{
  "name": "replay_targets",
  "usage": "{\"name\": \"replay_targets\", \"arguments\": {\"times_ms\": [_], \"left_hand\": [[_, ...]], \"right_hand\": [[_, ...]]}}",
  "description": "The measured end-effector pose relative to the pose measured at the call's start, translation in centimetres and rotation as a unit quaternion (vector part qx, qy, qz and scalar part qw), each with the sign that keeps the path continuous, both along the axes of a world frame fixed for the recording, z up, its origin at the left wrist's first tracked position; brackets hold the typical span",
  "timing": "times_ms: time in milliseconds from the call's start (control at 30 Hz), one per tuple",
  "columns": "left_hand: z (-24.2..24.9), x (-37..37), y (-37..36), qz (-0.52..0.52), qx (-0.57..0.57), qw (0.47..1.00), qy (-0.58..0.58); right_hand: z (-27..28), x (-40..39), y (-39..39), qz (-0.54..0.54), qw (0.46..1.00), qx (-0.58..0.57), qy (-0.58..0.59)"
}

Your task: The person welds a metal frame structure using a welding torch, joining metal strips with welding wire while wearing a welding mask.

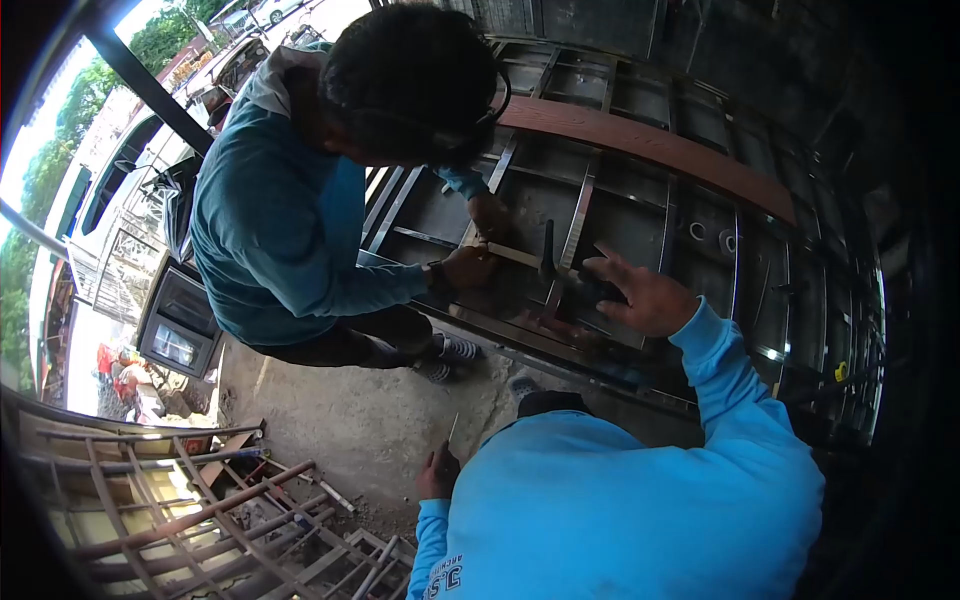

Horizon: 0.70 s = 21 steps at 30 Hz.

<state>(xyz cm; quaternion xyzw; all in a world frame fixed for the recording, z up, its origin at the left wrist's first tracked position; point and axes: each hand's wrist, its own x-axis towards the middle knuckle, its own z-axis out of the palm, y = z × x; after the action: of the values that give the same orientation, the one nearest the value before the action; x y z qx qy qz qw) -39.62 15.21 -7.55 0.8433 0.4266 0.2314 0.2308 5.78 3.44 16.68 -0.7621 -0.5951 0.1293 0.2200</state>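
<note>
My right hand [645, 295] reaches over the metal frame [583, 205], fingers curled round the dark handle of a hammer. The hammer's head [548, 250] is by a light wood strip [515, 255] lying across the bars. Low at my side, my left hand [437, 472] is closed on a thin, pale, pointed piece [454, 428] whose kind I cannot make out. Opposite me a co-worker in a teal long-sleeved top bends over the frame. The co-worker's hands [470, 266] are at the strip's left end.
A long reddish-brown board [650, 140] lies across the frame's far side. Two small rings [698, 231] sit between bars. Rusty metal framework [190, 520] and loose bars occupy the lower left floor. A dark framed panel [178, 325] leans behind the co-worker.
</note>
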Motion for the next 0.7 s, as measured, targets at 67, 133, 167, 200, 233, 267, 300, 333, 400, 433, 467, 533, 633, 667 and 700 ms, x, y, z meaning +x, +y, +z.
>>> {"name": "replay_targets", "arguments": {"times_ms": [67,133,167,200,233,267,300,333,400,433,467,533,633,667,700], "left_hand": [[1.9,3.3,2.2,-0.017,0.019,1.000,0.005],[4.3,7.1,4.6,-0.074,0.022,0.997,0.011],[5.4,9.2,5.6,-0.100,0.022,0.995,0.014],[6.2,11.3,6.4,-0.113,0.026,0.993,0.008],[6.9,13.6,7.3,-0.125,0.031,0.992,0.002],[7.5,15.8,8.2,-0.136,0.036,0.990,-0.005],[8.2,18.0,8.8,-0.148,0.037,0.988,-0.005],[8.8,20.0,9.3,-0.160,0.038,0.986,-0.003],[10.4,24.1,10.2,-0.185,0.016,0.982,0.031],[11.0,26.3,10.6,-0.198,-0.007,0.978,0.061],[11.0,28.0,11.0,-0.201,-0.002,0.976,0.085],[10.9,31.2,12.2,-0.207,0.013,0.969,0.134],[10.6,34.8,14.7,-0.208,-0.005,0.959,0.194],[10.5,35.9,15.5,-0.201,-0.020,0.955,0.216],[10.2,36.9,16.1,-0.181,-0.049,0.953,0.238]], "right_hand": [[-0.4,2.2,0.7,-0.029,0.999,-0.007,0.027],[-1.0,4.3,1.8,-0.028,0.996,-0.016,0.082],[-1.4,5.2,2.5,-0.033,0.994,-0.029,0.103],[-1.8,5.9,3.1,-0.038,0.991,-0.043,0.123],[-2.3,6.6,3.8,-0.041,0.987,-0.057,0.142],[-2.8,7.4,4.6,-0.048,0.984,-0.063,0.160],[-3.3,8.2,5.2,-0.054,0.980,-0.069,0.178],[-4.0,8.9,5.8,-0.061,0.975,-0.076,0.197],[-6.1,10.5,7.0,-0.069,0.977,-0.028,0.201],[-7.0,11.1,7.3,-0.075,0.976,-0.003,0.204],[-7.7,11.8,7.6,-0.090,0.975,-0.008,0.205],[-8.8,13.3,8.0,-0.119,0.971,-0.014,0.206],[-10.0,15.4,8.3,-0.139,0.963,0.038,0.227],[-10.3,15.8,8.3,-0.152,0.961,0.044,0.225],[-10.5,16.1,8.2,-0.167,0.959,0.049,0.223]]}}
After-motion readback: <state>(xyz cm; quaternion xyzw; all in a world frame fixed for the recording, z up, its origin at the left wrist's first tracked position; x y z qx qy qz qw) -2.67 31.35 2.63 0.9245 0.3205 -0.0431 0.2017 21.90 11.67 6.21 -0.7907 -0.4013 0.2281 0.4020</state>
